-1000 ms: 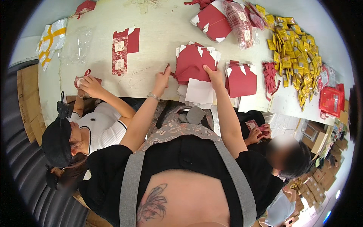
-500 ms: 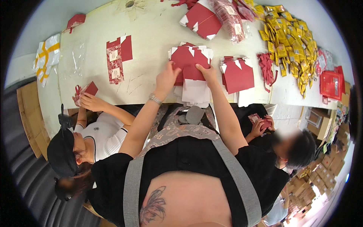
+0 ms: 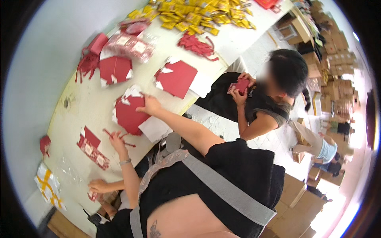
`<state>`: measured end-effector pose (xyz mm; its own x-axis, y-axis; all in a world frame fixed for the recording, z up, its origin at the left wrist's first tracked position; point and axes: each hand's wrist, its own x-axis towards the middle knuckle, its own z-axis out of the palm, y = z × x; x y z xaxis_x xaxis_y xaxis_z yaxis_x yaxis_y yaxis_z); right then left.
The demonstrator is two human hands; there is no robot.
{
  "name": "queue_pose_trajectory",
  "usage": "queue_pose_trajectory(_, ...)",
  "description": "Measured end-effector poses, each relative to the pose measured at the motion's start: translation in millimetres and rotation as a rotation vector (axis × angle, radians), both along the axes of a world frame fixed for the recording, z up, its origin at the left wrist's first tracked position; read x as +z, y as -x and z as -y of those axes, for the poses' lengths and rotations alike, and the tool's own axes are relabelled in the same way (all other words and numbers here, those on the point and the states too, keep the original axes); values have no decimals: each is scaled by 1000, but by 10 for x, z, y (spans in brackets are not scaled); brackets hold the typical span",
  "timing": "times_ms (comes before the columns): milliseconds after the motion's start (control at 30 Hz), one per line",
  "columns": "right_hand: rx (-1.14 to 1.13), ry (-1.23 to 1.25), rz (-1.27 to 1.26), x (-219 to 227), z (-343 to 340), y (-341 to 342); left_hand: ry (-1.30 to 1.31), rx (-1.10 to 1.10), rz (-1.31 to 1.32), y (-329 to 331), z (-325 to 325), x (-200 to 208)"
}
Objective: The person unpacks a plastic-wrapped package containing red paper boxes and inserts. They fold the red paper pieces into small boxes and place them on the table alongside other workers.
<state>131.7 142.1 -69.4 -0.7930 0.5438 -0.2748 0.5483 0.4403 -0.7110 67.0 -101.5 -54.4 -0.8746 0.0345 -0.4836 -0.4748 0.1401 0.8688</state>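
Note:
Before me on the table lies a stack of dark red card blanks with white tabs. My right hand lies at its right edge, with thumb and fingers apart on the card. Left of the stack, my left hand pinches a thin dark red strip-like piece; whether it is a ribbon or a card seen edge-on cannot be told. Pale blanks stick out at the stack's near side. Beyond my left hand lie a patterned red card piece and a plain red one.
Another red card stack lies to the right, near red ribbons and yellow packets. Bagged patterned pieces lie behind. A co-worker on the right holds a small red box; another's hand is at lower left.
The view has turned to the right. My left hand has come off the stack to the left and now holds a thin red piece. My right hand stays at the stack.

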Motion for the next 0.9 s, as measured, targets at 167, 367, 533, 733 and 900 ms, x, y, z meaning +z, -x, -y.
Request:
queue_pose_trajectory(167, -38, 106, -94, -51, 109, 141, 76, -55, 20, 47, 345, -299)
queue_pose_trajectory(367, -17, 70, 11, -113, 307, 188, -132, -153, 319, 81, -5, -231)
queue_pose_trajectory(533, 30, -39, -26, 31, 272, 62, -125, -54, 181, 60, 74, -362)
queue_pose_trajectory(733, -86, -60, -213, 69, 276, -218, -81, 107, 2, -81, 236, -147)
queue_pose_trajectory(900, -149, -85, -332, 3, 225, -311, -225, 272, -93, -145, 5, 252)
